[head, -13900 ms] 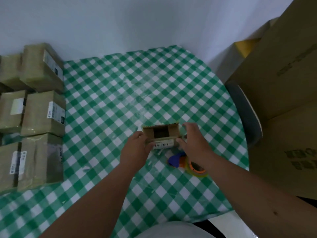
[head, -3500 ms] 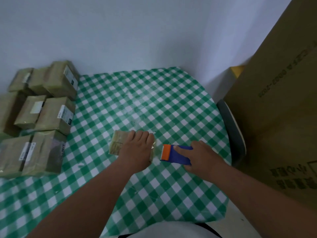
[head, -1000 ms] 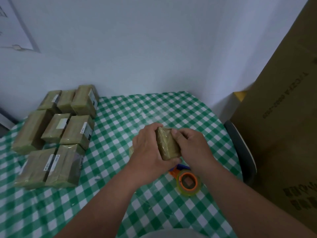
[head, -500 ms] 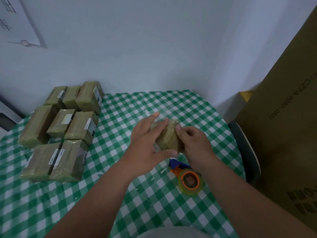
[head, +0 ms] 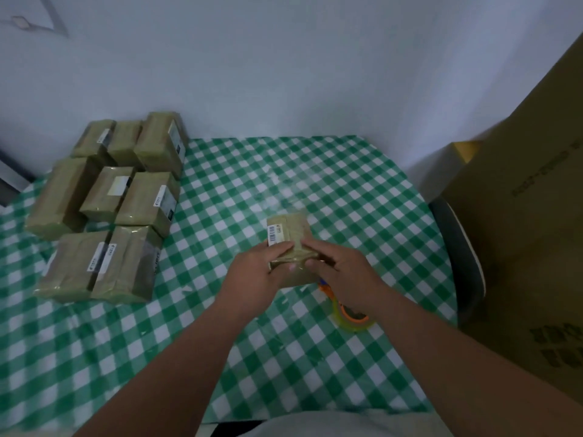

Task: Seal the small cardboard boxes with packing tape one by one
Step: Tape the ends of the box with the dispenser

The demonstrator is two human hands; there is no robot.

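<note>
Head view: half a second ago we held the small taped box (head: 288,244) lifted between both hands with one narrow face turned up; it now lies lower and flatter above the green checked tablecloth (head: 347,190), barcode label up, so we judge the tape already pressed down and this box close to finished, ready to join the stack of sealed boxes (head: 110,203) at the far left. The left hand (head: 262,275) grips the box's near left edge, fingers curled over the top and thumb on the near face; the right hand (head: 344,272) holds the near right corner with bent fingers. The box sits at the table's middle, just beyond the tape dispenser (head: 350,313), which rests untouched under the right wrist. Its long axis runs from near to far, tilted slightly leftward, the far end free of both hands; whether its underside touches the cloth we cannot tell. A large carton (head: 520,231) stands at the right
</note>
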